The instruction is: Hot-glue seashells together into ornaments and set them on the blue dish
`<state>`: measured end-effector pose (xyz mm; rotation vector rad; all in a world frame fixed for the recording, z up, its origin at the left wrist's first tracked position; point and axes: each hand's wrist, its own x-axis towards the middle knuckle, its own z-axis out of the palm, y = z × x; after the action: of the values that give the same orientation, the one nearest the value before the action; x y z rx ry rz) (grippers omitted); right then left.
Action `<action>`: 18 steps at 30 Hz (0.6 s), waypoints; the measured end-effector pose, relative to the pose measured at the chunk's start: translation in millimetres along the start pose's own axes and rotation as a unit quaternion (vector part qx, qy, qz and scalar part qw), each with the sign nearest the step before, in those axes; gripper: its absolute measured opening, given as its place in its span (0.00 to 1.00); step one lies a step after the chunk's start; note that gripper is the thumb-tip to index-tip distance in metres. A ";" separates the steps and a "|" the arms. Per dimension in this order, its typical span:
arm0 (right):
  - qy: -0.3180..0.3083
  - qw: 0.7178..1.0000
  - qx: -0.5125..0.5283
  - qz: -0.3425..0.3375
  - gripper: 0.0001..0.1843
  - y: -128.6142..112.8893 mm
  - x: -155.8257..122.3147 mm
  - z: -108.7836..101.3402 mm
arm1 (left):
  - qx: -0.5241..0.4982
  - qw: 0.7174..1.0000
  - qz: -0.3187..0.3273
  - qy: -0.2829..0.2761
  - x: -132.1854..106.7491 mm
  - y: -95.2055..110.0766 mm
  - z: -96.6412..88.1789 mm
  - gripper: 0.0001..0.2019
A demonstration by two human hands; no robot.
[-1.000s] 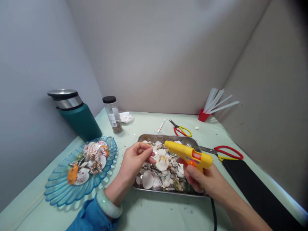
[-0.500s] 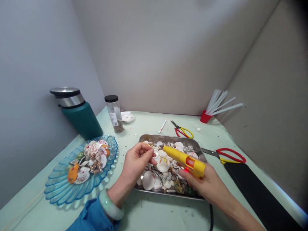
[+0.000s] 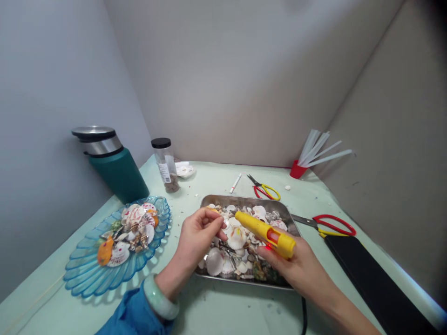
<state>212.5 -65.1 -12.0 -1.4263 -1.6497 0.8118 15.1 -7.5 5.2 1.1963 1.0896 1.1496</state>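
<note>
My right hand (image 3: 300, 265) is wrapped round a yellow hot glue gun (image 3: 265, 232), its nozzle pointing left and a red light glowing near my thumb. Close to that nozzle, my left hand (image 3: 202, 230) is closed in a pinch, thumb against fingers; whatever sits between the fingertips is too small to make out. Both hands are above a metal tray (image 3: 244, 281) full of seashells. A pale scallop shell (image 3: 236, 238) with a yellow mark lies in the tray below the nozzle.
To the left stands a blue fluted dish (image 3: 91, 284) of shells, behind it a teal bottle (image 3: 120, 174) and a jar (image 3: 166, 167). Scissors (image 3: 265, 190), a marker (image 3: 236, 183) and a red cup (image 3: 298, 170) of glue sticks are at the back. Larger scissors (image 3: 328, 225) and a black slab (image 3: 370, 279) lie right.
The glue gun and my right hand have shifted very slightly left. My left hand stays in nearly the same place and keeps its pinch.
</note>
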 end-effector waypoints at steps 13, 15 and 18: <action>-0.016 1.000 0.001 -0.010 0.12 -2.4 -2.0 1.1 | 0.011 1.000 -0.003 -0.006 1.3 -2.3 -0.7 0.09; -0.027 1.000 -0.005 -0.014 0.10 -3.3 -2.3 1.0 | 0.011 1.000 -0.003 -0.004 1.2 -2.1 -0.6 0.09; -0.033 0.999 -0.018 -0.022 0.09 -3.8 -2.3 1.0 | 0.014 1.000 -0.004 -0.003 0.7 -1.1 -0.1 0.10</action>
<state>209.9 -67.9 -9.5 -1.3961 -1.7481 0.8143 15.2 -6.7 4.0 1.2156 1.1070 1.1272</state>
